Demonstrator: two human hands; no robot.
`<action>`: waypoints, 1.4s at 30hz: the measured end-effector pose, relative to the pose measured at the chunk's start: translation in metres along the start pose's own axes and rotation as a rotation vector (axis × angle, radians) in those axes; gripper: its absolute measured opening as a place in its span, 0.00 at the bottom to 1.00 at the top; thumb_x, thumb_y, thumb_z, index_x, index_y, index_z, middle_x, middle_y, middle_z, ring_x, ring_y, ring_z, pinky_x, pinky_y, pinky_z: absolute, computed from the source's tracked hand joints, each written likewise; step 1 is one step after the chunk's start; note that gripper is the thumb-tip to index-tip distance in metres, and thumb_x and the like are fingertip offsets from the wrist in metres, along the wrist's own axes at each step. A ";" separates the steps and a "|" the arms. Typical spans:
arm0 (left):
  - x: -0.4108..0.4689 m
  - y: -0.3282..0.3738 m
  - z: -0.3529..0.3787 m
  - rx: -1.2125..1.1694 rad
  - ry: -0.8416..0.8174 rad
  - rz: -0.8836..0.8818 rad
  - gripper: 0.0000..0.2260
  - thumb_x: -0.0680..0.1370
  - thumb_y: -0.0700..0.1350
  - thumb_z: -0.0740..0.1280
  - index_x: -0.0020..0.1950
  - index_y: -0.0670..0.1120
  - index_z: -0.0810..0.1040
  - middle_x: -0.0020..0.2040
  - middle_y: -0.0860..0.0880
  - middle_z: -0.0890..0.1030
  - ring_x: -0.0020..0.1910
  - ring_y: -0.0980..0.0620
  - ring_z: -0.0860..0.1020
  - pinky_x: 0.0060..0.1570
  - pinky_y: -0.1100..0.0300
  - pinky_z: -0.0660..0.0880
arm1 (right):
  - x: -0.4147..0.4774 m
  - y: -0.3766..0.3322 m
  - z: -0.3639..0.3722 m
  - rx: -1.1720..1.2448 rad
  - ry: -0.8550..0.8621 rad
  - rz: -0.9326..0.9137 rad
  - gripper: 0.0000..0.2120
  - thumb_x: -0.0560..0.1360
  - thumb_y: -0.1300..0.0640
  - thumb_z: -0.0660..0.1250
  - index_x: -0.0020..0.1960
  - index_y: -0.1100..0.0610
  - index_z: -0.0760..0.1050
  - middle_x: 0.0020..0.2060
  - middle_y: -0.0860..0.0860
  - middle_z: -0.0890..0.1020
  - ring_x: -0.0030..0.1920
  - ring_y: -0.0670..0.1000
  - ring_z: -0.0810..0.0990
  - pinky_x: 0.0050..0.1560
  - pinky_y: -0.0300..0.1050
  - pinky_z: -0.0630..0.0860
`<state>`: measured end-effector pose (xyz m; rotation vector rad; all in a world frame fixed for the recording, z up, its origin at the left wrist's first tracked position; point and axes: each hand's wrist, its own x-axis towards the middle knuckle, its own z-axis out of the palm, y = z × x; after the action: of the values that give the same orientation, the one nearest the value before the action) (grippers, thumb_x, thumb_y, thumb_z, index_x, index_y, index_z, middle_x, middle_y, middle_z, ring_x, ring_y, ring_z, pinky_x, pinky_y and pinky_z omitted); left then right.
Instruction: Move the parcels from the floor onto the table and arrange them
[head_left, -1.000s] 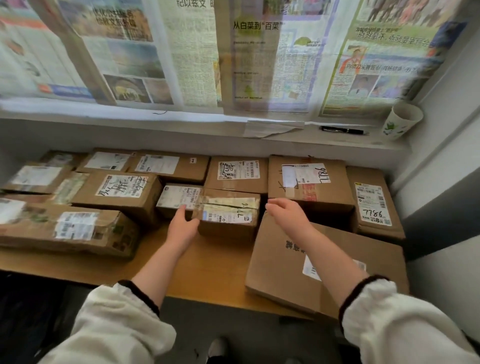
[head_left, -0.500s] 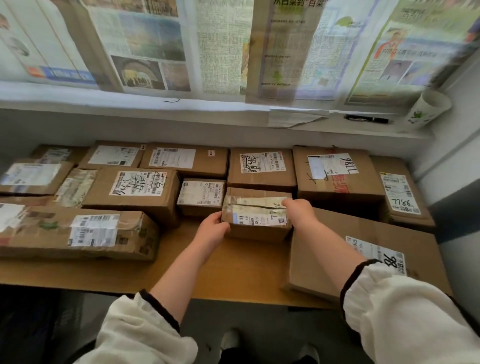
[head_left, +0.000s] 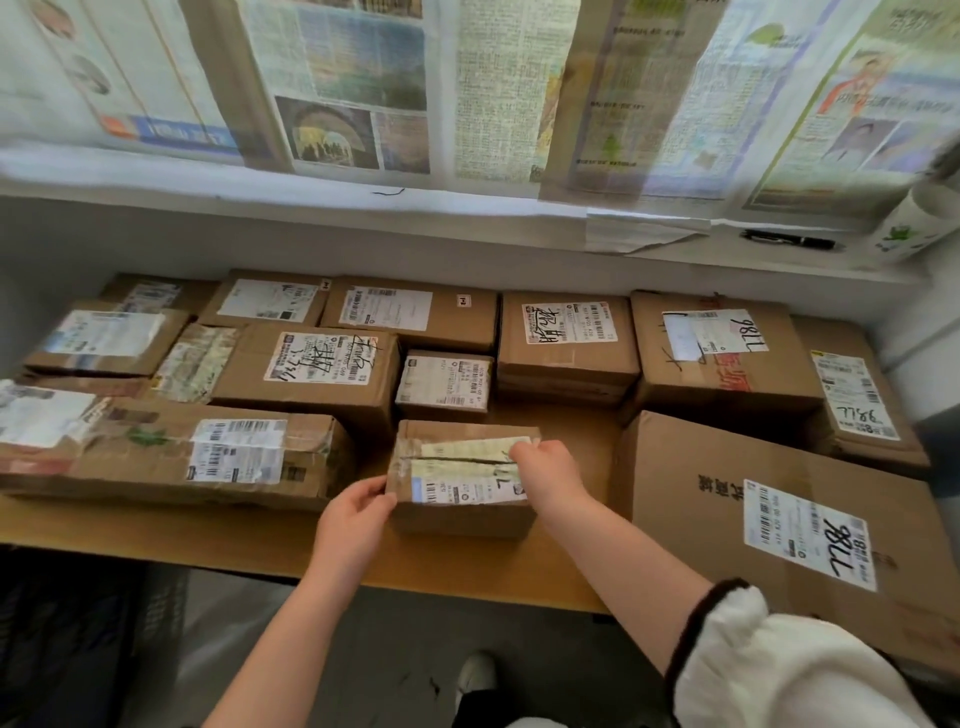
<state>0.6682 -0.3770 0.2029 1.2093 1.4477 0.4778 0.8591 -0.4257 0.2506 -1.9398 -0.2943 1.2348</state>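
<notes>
I see the left hand (head_left: 353, 519) pinching the near-left corner and the right hand (head_left: 545, 470) curled over the top-right edge of the small parcel (head_left: 462, 478) on the bench (head_left: 467, 565), flat box (head_left: 701, 499) at 3 o'clock; dragged toward 6 o'clock, it could slip off the front.

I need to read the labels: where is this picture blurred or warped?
Head view: sharpest at the small parcel between the left hand and right hand; the paper cup and far-left labels smear; the window ledge curves; backlit newspapers glow.
</notes>
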 end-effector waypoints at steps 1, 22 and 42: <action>0.003 0.001 -0.001 -0.001 0.019 0.007 0.14 0.79 0.44 0.62 0.65 0.49 0.74 0.51 0.57 0.79 0.47 0.64 0.74 0.40 0.68 0.70 | 0.001 0.000 0.008 0.004 -0.007 -0.003 0.07 0.78 0.57 0.58 0.55 0.57 0.64 0.39 0.50 0.77 0.37 0.46 0.79 0.24 0.33 0.71; -0.059 0.052 0.153 0.207 -0.312 0.367 0.17 0.78 0.48 0.64 0.64 0.62 0.68 0.64 0.60 0.73 0.61 0.63 0.72 0.55 0.67 0.71 | -0.020 0.051 -0.271 -0.101 0.782 -0.103 0.20 0.79 0.52 0.59 0.69 0.55 0.67 0.57 0.52 0.75 0.45 0.47 0.75 0.43 0.44 0.69; -0.086 0.044 0.167 0.379 -0.043 0.064 0.26 0.79 0.49 0.62 0.76 0.48 0.60 0.70 0.49 0.70 0.65 0.49 0.70 0.62 0.51 0.70 | -0.006 0.141 -0.326 -0.351 0.249 0.050 0.04 0.77 0.54 0.64 0.50 0.53 0.74 0.43 0.50 0.80 0.42 0.48 0.80 0.31 0.38 0.72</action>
<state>0.8228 -0.4886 0.2336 1.5595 1.5076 0.2221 1.1004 -0.6845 0.2181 -2.3894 -0.3521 1.0068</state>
